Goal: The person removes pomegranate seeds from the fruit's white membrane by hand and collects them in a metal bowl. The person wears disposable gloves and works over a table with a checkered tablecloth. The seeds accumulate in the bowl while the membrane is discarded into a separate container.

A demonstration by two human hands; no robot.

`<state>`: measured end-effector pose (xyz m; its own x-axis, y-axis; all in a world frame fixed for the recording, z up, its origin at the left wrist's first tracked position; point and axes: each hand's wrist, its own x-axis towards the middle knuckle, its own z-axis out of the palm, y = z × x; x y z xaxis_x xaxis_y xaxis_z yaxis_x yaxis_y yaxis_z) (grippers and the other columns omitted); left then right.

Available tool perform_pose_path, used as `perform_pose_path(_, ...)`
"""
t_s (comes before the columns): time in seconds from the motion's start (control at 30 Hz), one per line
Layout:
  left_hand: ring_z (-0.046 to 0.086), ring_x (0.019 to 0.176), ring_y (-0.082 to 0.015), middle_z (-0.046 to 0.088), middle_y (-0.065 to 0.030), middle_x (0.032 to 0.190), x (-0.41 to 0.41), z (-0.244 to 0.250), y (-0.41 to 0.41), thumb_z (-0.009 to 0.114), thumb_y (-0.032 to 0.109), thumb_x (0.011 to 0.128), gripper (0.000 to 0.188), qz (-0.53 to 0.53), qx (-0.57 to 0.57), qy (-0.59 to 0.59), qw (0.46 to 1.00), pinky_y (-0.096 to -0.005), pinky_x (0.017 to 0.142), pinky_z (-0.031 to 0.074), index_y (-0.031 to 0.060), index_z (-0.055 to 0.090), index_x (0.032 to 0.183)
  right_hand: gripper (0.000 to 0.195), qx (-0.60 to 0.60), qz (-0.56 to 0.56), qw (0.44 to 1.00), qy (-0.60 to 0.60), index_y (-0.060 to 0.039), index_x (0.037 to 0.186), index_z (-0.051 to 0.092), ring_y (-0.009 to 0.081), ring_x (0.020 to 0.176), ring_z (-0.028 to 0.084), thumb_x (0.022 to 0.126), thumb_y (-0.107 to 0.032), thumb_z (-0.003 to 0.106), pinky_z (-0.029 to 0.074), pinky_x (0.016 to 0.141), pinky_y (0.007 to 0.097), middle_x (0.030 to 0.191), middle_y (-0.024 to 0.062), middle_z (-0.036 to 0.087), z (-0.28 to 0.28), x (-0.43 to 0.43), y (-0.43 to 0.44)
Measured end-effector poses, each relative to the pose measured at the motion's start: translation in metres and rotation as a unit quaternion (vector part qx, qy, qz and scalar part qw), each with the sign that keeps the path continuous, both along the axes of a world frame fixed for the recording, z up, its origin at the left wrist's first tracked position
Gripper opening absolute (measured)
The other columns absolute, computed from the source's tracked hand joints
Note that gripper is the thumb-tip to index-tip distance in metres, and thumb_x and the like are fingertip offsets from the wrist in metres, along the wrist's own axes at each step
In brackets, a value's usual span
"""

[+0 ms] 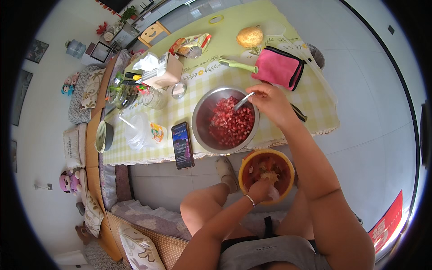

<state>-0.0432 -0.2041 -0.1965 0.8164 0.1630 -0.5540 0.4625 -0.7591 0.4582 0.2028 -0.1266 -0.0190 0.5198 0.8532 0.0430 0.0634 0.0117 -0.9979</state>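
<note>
My right hand pinches the handle of a metal spoon above the right rim of a stainless steel bowl. The spoon's lower end rests among loose red pomegranate seeds in that bowl. Below the table edge, my left hand, with a bangle on its wrist, reaches into the mouth of a yellow-rimmed bin. A whitish scrap shows beside its fingers, which are mostly hidden. Pale yellowish peel lies in the bin just beyond them.
A phone overhangs the table's front edge. Left of it are a plastic cup and a green basket. Behind stand a glass jar and a tissue box. A green-handled peeler-like tool touches a pink cloth pouch.
</note>
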Motion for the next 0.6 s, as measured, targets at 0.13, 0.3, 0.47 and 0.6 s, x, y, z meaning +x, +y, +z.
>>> perform_pose_path(0.13, 0.063, 0.089, -0.0352, 0.061, -0.0204, 0.102, -0.015, -0.043, -0.014, 0.066, 0.029, 0.075, 0.033, 0.058, 0.085, 0.015, 0.995, -0.0406, 0.077, 0.054, 0.0004, 0.068, 0.091, 0.028, 0.019, -0.016, 0.997, 0.076, 0.0029, 0.11, 0.063, 0.0083, 0.067, 0.052, 0.084, -0.009, 0.064, 0.042, 0.061, 0.025, 0.078, 0.0023, 0.058, 0.002, -0.005, 0.002)
perform_pose_path(0.3, 0.06, 0.093, -0.036, 0.059, -0.0219, 0.101, 0.001, -0.014, -0.013, 0.062, 0.028, 0.078, 0.031, 0.152, 0.132, -0.089, 0.976, -0.0428, 0.079, 0.051, -0.0008, 0.069, 0.085, 0.028, -0.002, -0.049, 0.999, 0.01, 0.0026, 0.106, 0.064, 0.0135, 0.077, 0.06, 0.083, -0.013, 0.066, 0.048, 0.072, 0.0287, 0.082, 0.0067, 0.064, 0.003, 0.001, -0.003)
perform_pose_path(0.47, 0.058, 0.1, -0.041, 0.058, -0.0292, 0.113, -0.001, -0.041, -0.001, 0.063, 0.035, 0.08, 0.046, 0.243, 0.168, -0.102, 0.95, -0.0467, 0.086, 0.049, -0.0082, 0.064, 0.097, 0.026, 0.009, -0.044, 0.999, 0.016, 0.0017, 0.104, 0.064, 0.0137, 0.079, 0.059, 0.084, -0.014, 0.065, 0.047, 0.075, 0.0288, 0.083, 0.0069, 0.064, 0.015, 0.003, -0.011)
perform_pose_path(0.6, 0.058, 0.099, -0.0434, 0.06, -0.0312, 0.109, -0.011, -0.081, 0.012, 0.064, 0.035, 0.081, 0.058, 0.36, 0.042, 0.025, 0.932, -0.0459, 0.09, 0.048, -0.013, 0.057, 0.111, 0.024, 0.024, -0.049, 0.998, 0.017, 0.0008, 0.103, 0.064, 0.0147, 0.08, 0.059, 0.084, -0.014, 0.065, 0.047, 0.076, 0.029, 0.084, 0.0077, 0.064, 0.025, 0.004, -0.017)
